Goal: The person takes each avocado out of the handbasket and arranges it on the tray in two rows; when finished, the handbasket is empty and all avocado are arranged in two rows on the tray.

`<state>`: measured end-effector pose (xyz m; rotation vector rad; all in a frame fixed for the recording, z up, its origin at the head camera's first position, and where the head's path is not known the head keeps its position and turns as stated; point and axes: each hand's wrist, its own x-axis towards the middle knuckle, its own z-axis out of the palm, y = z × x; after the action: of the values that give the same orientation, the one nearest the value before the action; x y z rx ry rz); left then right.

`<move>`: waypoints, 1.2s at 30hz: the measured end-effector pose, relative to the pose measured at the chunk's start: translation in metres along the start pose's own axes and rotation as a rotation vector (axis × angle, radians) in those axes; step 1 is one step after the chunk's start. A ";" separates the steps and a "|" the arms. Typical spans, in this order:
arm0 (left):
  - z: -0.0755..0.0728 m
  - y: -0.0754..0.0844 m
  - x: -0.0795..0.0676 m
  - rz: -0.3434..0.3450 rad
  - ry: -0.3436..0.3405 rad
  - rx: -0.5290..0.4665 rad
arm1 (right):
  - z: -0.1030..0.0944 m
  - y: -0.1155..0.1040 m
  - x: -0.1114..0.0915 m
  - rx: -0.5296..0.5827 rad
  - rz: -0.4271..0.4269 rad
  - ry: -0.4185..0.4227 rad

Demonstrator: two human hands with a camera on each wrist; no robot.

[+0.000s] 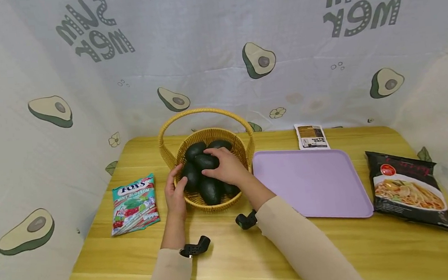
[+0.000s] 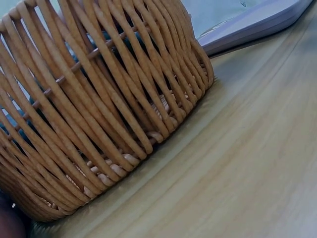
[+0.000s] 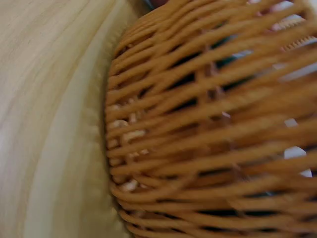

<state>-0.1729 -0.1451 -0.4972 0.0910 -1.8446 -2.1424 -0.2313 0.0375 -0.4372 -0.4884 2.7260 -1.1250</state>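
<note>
A yellow wicker basket [image 1: 214, 208] with a tall arched handle [image 1: 204, 110] stands on the wooden table, holding several dark green avocados [image 1: 210, 191]. My right hand [image 1: 229, 168] reaches over the basket and grips the upper avocado [image 1: 206, 161] between thumb and fingers. At the basket's left rim my left hand [image 1: 176, 197] holds on, thumb and fingertips beside the leftmost avocado [image 1: 191, 177]. Both wrist views are filled by the woven side of the basket [image 2: 99, 99], with dark shapes behind the slats.
Left of the basket lies a Fox's candy bag [image 1: 134, 204]. To its right is a lilac tray [image 1: 311, 181], with a small white-and-brown packet [image 1: 311, 136] behind it and a black noodle bag [image 1: 410, 190] at the far right. A printed curtain [image 1: 208, 48] hangs around the table.
</note>
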 end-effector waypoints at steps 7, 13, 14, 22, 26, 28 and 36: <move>-0.001 -0.001 -0.001 -0.026 -0.014 -0.020 | 0.005 -0.001 0.000 -0.035 -0.009 0.023; 0.000 0.000 0.000 -0.008 -0.009 -0.022 | 0.005 -0.001 0.001 -0.023 -0.009 0.031; 0.000 0.000 0.001 -0.005 -0.007 -0.022 | 0.005 -0.001 0.001 -0.018 -0.009 0.033; -0.001 -0.002 0.000 -0.003 0.007 -0.020 | 0.006 -0.002 0.000 0.038 -0.040 0.086; -0.001 -0.002 0.000 -0.003 0.004 -0.018 | 0.005 -0.003 -0.002 0.075 -0.076 0.132; -0.001 -0.002 0.000 0.002 0.004 -0.009 | 0.004 -0.004 -0.003 0.093 -0.098 0.157; 0.000 -0.002 0.000 0.007 0.012 0.003 | 0.001 -0.005 -0.007 0.160 -0.198 0.239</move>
<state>-0.1735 -0.1452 -0.4988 0.0984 -1.8387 -2.1297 -0.2237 0.0361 -0.4344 -0.6507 2.8001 -1.5285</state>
